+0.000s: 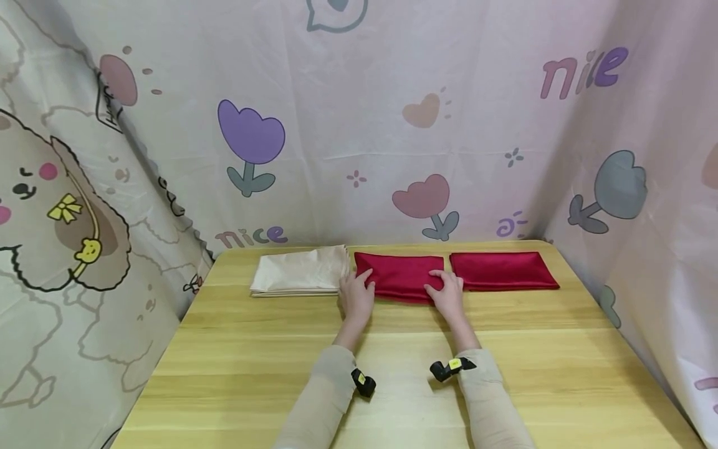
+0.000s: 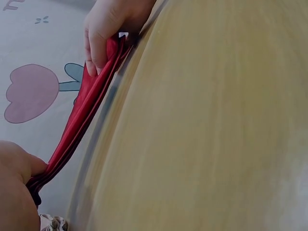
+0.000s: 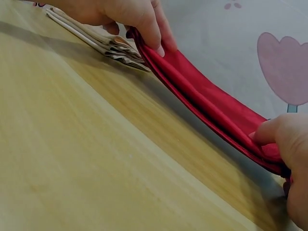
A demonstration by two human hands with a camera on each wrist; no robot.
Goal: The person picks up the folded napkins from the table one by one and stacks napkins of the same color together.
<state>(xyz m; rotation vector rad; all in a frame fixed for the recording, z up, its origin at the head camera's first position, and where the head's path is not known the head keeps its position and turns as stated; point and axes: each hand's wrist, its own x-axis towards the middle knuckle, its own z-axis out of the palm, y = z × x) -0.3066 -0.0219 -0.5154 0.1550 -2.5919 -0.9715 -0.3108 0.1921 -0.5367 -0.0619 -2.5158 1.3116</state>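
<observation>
A red satiny cloth [image 1: 399,275], folded into a flat rectangle, is held by both hands at the back of the table. My left hand [image 1: 357,297] pinches its left end, thumb on top and fingers partly hidden beneath. The right hand [image 1: 449,295] grips the right end in the same way. In the right wrist view the red cloth [image 3: 207,98] sags a little between the left hand [image 3: 130,17] and the right hand [image 3: 293,154], with its middle above the wood. Its stacked layers show along the near edge in the left wrist view.
A cream folded cloth [image 1: 301,272] lies just left of the held one, close to the left hand. Another dark red folded cloth [image 1: 502,271] lies to the right. The wooden table [image 1: 404,399] ends at a patterned curtain [image 1: 336,125] behind.
</observation>
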